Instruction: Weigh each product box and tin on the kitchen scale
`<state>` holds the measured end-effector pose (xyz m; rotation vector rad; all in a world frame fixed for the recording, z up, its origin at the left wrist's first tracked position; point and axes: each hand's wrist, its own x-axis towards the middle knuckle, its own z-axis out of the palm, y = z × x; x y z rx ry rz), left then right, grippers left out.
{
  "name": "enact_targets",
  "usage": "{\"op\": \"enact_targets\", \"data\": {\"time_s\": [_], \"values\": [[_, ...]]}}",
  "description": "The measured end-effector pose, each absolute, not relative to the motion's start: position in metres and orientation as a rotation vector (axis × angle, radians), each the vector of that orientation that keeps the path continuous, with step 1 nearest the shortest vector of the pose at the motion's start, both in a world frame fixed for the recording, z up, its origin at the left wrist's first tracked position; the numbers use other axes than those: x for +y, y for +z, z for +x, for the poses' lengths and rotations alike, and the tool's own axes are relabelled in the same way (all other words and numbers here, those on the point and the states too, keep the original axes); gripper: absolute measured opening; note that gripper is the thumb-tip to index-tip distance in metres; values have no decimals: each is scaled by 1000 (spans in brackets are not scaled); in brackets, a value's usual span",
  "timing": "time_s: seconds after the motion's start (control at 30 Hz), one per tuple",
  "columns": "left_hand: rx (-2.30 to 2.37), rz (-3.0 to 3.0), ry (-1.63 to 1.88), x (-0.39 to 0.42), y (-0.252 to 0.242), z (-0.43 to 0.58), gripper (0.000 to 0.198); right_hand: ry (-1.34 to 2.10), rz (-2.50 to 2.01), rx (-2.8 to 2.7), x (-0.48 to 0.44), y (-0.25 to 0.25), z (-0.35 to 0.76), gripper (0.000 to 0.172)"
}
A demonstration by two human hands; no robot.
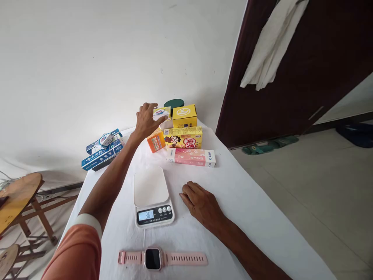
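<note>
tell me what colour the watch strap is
The watch strap is pale pink, best seen in the head view.

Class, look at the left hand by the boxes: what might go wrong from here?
The left hand at the white-and-yellow box might knock the yellow box close beside it. The small white box lies atop the blue boxes, so a brush from the left forearm might dislodge it.

A single head-worn view looks forward and down from close above the white cloth-covered counter (244, 202), facing the plain pale wall (101, 58) behind it
</note>
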<state>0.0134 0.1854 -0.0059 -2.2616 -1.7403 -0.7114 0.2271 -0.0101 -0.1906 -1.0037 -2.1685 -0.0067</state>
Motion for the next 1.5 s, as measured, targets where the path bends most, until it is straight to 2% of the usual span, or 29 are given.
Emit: {"op": "enact_targets", "data": {"time_s": [0.17, 0.43, 0.6, 0.77, 0.93, 1.07, 1.23, 1.5], "values": [[-1834, -2239, -728, 196, -7, 40, 71, -25, -1056, -2197, -10, -191, 226, 21], [-1796, -2186, -821, 151, -14, 16, 48, -65, -1065, -2200, -10, -192, 224, 18], [-2121, -2191, -669, 140, -41, -18, 66, -68, -1041, -2184, -10, -194, 224, 20], [-2118, -2272, -658, 142, -45, -20, 82, -60, -1046, -2186, -9, -193, 224, 21], [-1960, -2255, -839, 166, -18, 1, 79, -31, -1069, -2194, -10, -192, 225, 22], [-2048, -2191, -757, 192, -13, 29, 82, -23, -1055, -2208, -11, -191, 226, 22], [-2255, -2062, -731, 203, -19, 49, 66, -35, -978, -2181, -12, -194, 227, 25], [-2346, -2155, -681, 215, -13, 42, 78, -21, -906, -2178, -9, -195, 229, 26]]}}
